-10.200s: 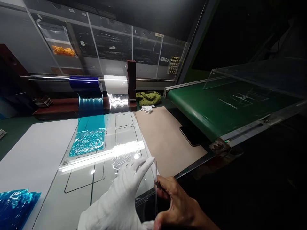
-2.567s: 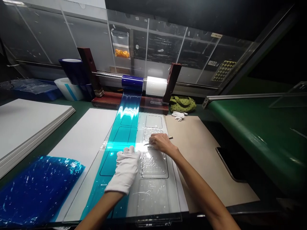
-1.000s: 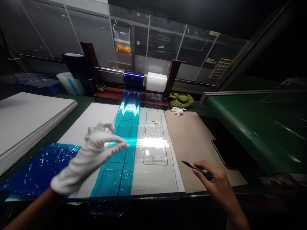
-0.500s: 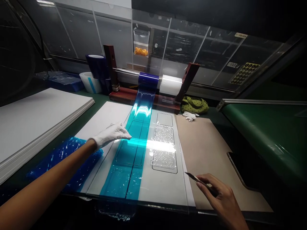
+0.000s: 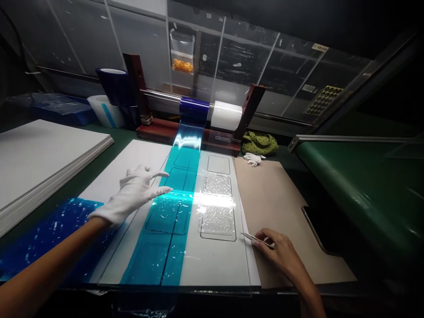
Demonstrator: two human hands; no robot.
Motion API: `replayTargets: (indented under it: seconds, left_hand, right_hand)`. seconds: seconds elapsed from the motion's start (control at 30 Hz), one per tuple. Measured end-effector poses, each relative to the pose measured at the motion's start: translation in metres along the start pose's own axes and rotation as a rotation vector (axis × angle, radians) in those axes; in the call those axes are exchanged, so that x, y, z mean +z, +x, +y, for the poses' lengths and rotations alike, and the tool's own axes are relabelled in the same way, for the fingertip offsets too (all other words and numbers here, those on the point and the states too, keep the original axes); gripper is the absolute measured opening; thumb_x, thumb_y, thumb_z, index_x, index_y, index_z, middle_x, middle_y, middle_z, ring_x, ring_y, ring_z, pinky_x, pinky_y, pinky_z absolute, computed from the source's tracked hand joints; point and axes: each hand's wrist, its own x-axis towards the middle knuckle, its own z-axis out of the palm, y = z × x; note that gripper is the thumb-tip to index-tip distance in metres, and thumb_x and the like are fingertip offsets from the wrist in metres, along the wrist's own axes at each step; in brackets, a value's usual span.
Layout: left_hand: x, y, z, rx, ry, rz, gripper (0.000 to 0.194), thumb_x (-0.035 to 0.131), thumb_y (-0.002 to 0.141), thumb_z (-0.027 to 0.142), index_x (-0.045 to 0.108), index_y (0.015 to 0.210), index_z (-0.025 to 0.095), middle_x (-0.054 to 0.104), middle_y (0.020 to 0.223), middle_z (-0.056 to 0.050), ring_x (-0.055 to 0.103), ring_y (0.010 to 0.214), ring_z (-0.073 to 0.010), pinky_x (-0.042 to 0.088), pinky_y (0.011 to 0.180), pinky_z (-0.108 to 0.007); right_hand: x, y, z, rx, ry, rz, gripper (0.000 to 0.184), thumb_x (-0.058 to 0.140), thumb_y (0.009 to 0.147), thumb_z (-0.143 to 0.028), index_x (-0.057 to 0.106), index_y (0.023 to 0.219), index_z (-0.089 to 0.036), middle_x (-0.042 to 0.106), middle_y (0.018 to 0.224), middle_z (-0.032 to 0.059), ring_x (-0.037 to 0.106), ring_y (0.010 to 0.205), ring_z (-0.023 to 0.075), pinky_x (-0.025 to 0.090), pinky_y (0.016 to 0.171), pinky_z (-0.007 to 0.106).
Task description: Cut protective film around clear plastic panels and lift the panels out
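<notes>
My left hand (image 5: 141, 190), in a white glove, hovers by the left edge of a blue film strip (image 5: 185, 179). Its thumb and forefinger are apart, with nothing between them. The strip runs down from a dark blue roll (image 5: 194, 109) across a clear sheet (image 5: 215, 265) with black outlined rectangles under it. Two clear wrinkled pieces (image 5: 217, 220) lie on the outlines to the right of the strip. My bare right hand (image 5: 276, 247) grips a slim craft knife (image 5: 256, 239), its tip pointing left above the sheet's right edge.
A wooden stand (image 5: 249, 112) holds the blue roll and a white roll (image 5: 227, 115). White sheets (image 5: 43, 159) are stacked at left, beside crumpled blue film (image 5: 56, 234). Brown board (image 5: 281, 198), a phone (image 5: 321, 229), a green pouch (image 5: 260, 143) and a white glove (image 5: 254, 159) lie at right.
My left hand has gone from pinched fingers near the film to spread ones. My right hand has turned the knife and shifted left. The whole view has swung slightly.
</notes>
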Motion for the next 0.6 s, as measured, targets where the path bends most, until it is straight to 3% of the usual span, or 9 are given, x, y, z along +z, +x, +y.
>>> replayTargets:
  seconds: [0.13,0.23,0.37,0.5,0.6]
  left_hand:
    - [0.018,-0.037,0.023,0.172,0.224,0.174,0.045,0.048,0.079,0.066,0.063,0.108,0.035,0.056,0.096,-0.007,0.050,0.091,-0.0288,0.040,0.068,-0.037]
    - [0.038,-0.063,0.042,0.302,0.282,0.266,0.031,0.053,0.083,0.052,0.064,0.103,0.032,0.056,0.100,-0.007,0.053,0.090,-0.0262,0.041,0.071,-0.038]
    - [0.077,-0.085,0.061,0.322,0.279,0.258,0.027,0.065,0.073,0.042,0.066,0.099,0.033,0.061,0.102,-0.008,0.056,0.092,-0.0301,0.045,0.071,-0.043]
    - [0.112,-0.087,0.071,0.333,0.086,0.207,0.039,0.058,0.080,0.030,0.059,0.118,0.036,0.062,0.116,-0.011,0.057,0.104,-0.0307,0.046,0.083,-0.052]
    - [0.123,-0.075,0.074,0.323,0.005,0.182,0.041,0.050,0.084,0.025,0.055,0.123,0.039,0.064,0.114,-0.011,0.061,0.096,-0.0277,0.049,0.081,-0.053]
  right_hand:
    - [0.002,0.007,-0.007,-0.019,0.038,-0.048,0.018,0.053,0.082,-0.033,0.065,0.078,-0.020,0.070,0.080,0.0035,0.064,0.078,0.0213,0.046,0.070,0.030]
    - [0.005,0.012,-0.013,-0.023,0.108,-0.066,0.017,0.054,0.081,-0.031,0.066,0.078,-0.019,0.069,0.079,0.0036,0.063,0.078,0.0207,0.045,0.071,0.030]
    - [0.009,0.021,-0.017,-0.021,0.218,-0.139,0.018,0.057,0.080,-0.031,0.068,0.078,-0.018,0.067,0.077,0.0037,0.061,0.075,0.0198,0.044,0.066,0.028]
    - [0.009,0.026,-0.016,-0.021,0.406,-0.210,0.020,0.059,0.080,-0.034,0.067,0.080,-0.016,0.064,0.076,0.0030,0.057,0.072,0.0168,0.041,0.061,0.025]
    - [0.009,0.026,-0.014,0.001,0.517,-0.235,0.023,0.061,0.080,-0.037,0.066,0.080,-0.015,0.060,0.073,0.0012,0.053,0.067,0.0141,0.037,0.056,0.023]
